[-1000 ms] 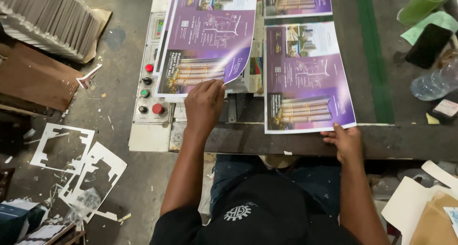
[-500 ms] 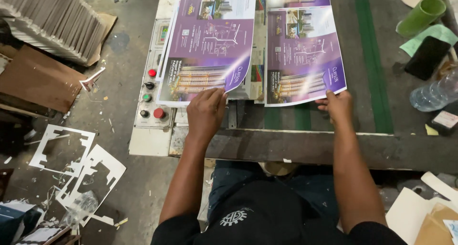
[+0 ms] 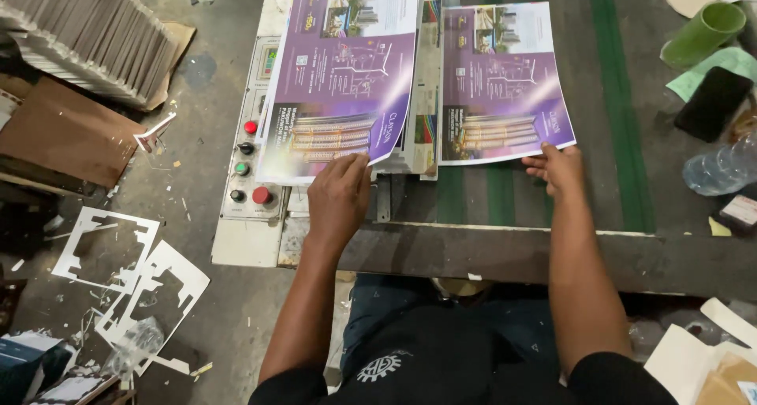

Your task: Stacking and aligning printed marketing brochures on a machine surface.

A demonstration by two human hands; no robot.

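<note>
Workshop floor, grey concrete littered with scraps, seen from above; dark worn worktable (image 3: 505, 255) with green stripes running away from the person fills the right half. Stack of grey cardboard sheets (image 3: 87, 38) top left, brown flat board (image 3: 63, 133) below it, white die-cut waste frames (image 3: 130, 291) on the floor lower left. Control panel (image 3: 252, 184) sits at the table's left edge, with red, green and black buttons in a column. Two glossy purple printed sheets lie on the table: left sheet (image 3: 339, 82) partly overhangs the panel, right sheet (image 3: 501, 85) lies flat on the green stripes, the two just beside each other with a thin stack of printed edges between. Left hand (image 3: 339, 200) rests palm down at the near corner of the left sheet, fingers curled, fingertips touching or pinching its bottom edge; cannot tell whether it truly grips. Right hand (image 3: 556, 168) is at the near right corner of the right sheet, fingers on the paper's edge, thumb side hidden, so grip unclear too. Far right: green cup (image 3: 702, 34) lying tilted, black phone (image 3: 714, 105), clear plastic bottle (image 3: 721, 168) on its side, pale green paper (image 3: 714, 67) under the phone.
</note>
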